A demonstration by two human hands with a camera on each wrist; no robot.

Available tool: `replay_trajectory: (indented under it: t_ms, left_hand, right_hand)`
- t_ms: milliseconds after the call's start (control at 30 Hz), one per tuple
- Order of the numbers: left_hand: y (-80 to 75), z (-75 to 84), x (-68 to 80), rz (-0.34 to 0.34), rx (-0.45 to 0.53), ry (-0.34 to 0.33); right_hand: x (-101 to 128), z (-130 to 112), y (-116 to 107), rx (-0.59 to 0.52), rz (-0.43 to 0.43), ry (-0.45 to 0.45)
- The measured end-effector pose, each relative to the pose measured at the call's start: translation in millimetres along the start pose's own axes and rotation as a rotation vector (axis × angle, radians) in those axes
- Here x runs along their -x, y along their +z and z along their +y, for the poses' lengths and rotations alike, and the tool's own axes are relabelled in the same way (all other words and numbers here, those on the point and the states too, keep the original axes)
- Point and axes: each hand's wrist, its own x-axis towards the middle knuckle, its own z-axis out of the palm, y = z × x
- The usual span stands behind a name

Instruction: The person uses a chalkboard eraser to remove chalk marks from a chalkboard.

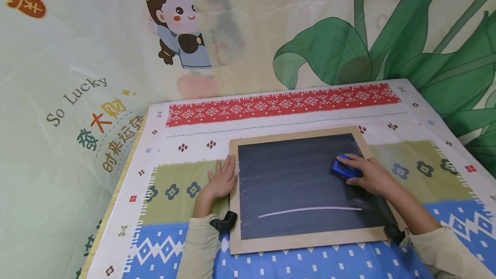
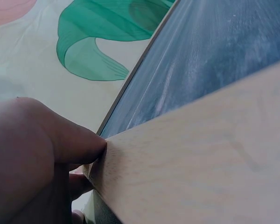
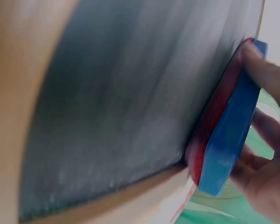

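- Head: right hand (image 1: 371, 175) grips the blue eraser (image 1: 344, 171) on the blackboard (image 1: 286, 178), right of centre; hard strokes could skid it.
- Left wrist: left hand (image 2: 42, 149) touches the wooden frame (image 2: 191, 158), unclamped — light bracing might slip.
- Right wrist: red felt (image 3: 217, 112) meets the blackboard — uneven pressure could leave streaks.

A blue, red-padded eraser (image 1: 342, 170) sits upper right on the wood-framed chalkboard (image 1: 286, 175), above a white line (image 1: 310, 209).
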Motion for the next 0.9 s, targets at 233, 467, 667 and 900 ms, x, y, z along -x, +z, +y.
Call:
replay_trajectory:
  t_ms: [233, 467, 667, 900]
  left_hand:
    - [-1.2, -0.9, -1.1, 0.012, -0.002, 0.008]
    - [-0.6, -0.8, -0.1, 0.002, 0.001, 0.012]
    - [-1.5, -1.9, -0.7, 0.002, -0.006, 0.012]
    - [-0.4, -0.5, 0.7, 0.008, 0.001, 0.023]
  right_hand:
    - [0, -1, -2, 0.011, 0.002, -0.001]
    - [3, -1, -2, 0.016, -0.006, -0.025]
    - [13, -1, 0, 0.038, 0.002, -0.08]
    - [40, 0, 7, 0.029, -0.023, -0.108]
